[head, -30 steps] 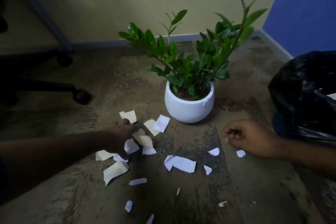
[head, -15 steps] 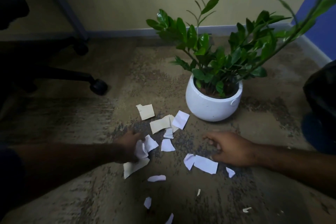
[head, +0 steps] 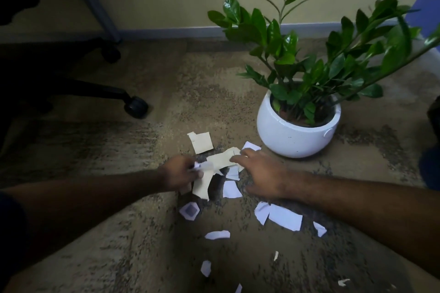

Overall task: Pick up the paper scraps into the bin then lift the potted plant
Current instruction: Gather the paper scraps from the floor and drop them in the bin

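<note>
A: Item count, largest first?

B: One potted plant (head: 298, 123), white pot, just beyond the right hand (head: 260, 175). One office chair base (head: 100, 93), well beyond the left hand (head: 182, 172). About fifteen paper scraps (head: 284, 216) on the carpet (head: 119, 245): a cluster between the hands, the rest nearer the person.

A: Hand states?

B: Left hand is clenched on a bundle of scraps, a long cream strip (head: 202, 184) hanging from it. Right hand lies flat, fingers spread, resting on the cream scrap (head: 220, 160) between the hands; no grip is visible.

A: Change since the earlier frame?

B: The right hand has moved from the large white scrap toward the left hand. The left hand has lifted its scraps.

A: Obscured areas?

B: The bin (head: 432, 150) is cut off at the frame's right edge. Scraps under both hands cannot be counted.
</note>
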`<state>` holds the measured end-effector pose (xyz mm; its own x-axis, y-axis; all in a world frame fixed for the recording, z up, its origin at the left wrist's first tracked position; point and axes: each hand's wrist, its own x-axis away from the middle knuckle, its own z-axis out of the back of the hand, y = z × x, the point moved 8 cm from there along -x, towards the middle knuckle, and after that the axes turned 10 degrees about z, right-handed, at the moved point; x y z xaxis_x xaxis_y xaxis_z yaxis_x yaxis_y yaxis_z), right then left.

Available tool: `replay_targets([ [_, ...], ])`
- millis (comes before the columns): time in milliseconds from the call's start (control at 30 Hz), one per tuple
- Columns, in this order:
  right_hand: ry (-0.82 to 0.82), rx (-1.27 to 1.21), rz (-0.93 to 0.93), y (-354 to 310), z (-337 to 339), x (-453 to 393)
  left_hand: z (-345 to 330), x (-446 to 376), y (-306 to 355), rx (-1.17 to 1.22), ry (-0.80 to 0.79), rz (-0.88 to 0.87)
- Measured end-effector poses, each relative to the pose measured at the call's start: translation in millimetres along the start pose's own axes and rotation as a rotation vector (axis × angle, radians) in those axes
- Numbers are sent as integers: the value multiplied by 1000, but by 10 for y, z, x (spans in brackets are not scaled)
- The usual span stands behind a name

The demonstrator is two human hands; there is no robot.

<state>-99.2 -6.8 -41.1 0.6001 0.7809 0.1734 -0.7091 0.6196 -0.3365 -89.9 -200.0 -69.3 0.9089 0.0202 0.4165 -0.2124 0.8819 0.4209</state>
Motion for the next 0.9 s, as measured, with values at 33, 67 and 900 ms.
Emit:
replay_targets([
  [33, -3, 8, -8, 7, -24, -61, 48, -45, -13, 25, 6, 1],
  [67, -17, 3, -23, 24, -62, -122, 96, -90, -28, 49, 17, 3],
  [900, 197, -120, -192, 324, 15, -83, 149, -719, 126, 245, 22, 251],
])
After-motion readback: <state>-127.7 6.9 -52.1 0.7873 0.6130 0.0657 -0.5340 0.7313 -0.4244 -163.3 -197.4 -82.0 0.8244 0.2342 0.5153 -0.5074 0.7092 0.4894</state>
